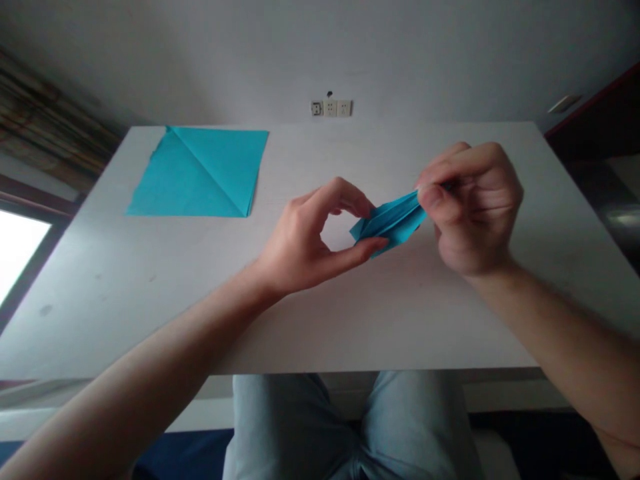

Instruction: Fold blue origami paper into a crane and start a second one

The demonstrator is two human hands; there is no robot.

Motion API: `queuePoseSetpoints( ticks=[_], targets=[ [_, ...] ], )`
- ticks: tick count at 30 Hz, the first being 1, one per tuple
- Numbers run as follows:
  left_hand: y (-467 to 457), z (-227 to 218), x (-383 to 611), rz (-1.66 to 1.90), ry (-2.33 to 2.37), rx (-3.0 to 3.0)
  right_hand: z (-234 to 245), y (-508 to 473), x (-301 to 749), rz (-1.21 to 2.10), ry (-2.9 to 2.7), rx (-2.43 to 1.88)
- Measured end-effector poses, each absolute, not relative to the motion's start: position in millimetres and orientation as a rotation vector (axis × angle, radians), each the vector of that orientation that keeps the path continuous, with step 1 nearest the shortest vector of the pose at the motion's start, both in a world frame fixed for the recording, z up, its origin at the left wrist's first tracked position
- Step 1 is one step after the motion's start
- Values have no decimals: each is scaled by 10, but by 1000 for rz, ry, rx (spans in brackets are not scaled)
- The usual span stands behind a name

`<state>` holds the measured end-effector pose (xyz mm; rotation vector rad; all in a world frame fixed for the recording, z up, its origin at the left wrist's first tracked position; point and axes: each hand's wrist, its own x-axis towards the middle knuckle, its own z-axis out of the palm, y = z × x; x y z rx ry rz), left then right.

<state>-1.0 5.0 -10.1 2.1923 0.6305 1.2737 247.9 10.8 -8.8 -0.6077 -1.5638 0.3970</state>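
Between my two hands is a small folded piece of blue paper [395, 223], raised over the table and slanting up to the right. Several pleats run along its length. My left hand [320, 233] pinches its left end, thumb below and fingers above. At the upper right end, my right hand [473, 207] grips the paper between thumb and curled fingers, which hide that tip. A larger blue sheet [210, 177] lies flat at the table's back left, with a diagonal crease and a ragged left edge.
The white table [320, 333] reaches back to a grey wall [250, 60] with power sockets [331, 108]. A curtain [50, 107] and a bright window [20, 253] are on the left. My legs [290, 427] are below the front edge.
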Motion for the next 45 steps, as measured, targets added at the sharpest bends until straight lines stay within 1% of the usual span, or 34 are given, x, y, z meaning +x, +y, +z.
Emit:
queuePoseSetpoints(
  ticks=[3,7,12,17,21,23,27,32,37,45],
  targets=[
    [-1,-91,18,1308,708,2158,-80,86,2475,470,-1541,-592],
    [-3,-128,48,1371,733,2130,-85,57,2542,559,-1559,-686],
    [-8,-119,51,1409,723,2018,-62,22,2601,839,-1653,-728],
    [12,-115,66,1423,686,1935,4,-30,2588,963,-1640,-835],
    [97,-204,100,1551,547,1806,-98,15,2629,1098,-1625,-775],
    [124,-226,96,1560,543,1758,-182,48,2639,1122,-1609,-703],
    [118,-201,54,1365,640,1652,-245,60,2620,978,-1590,-639],
    [100,-177,50,1130,626,1558,-112,3,2613,789,-1787,-705],
    [88,-189,66,1101,608,1553,-42,-11,2611,659,-1901,-681],
    [75,-274,13,1060,626,1605,-21,-16,2581,535,-1882,-674]
  ],
)
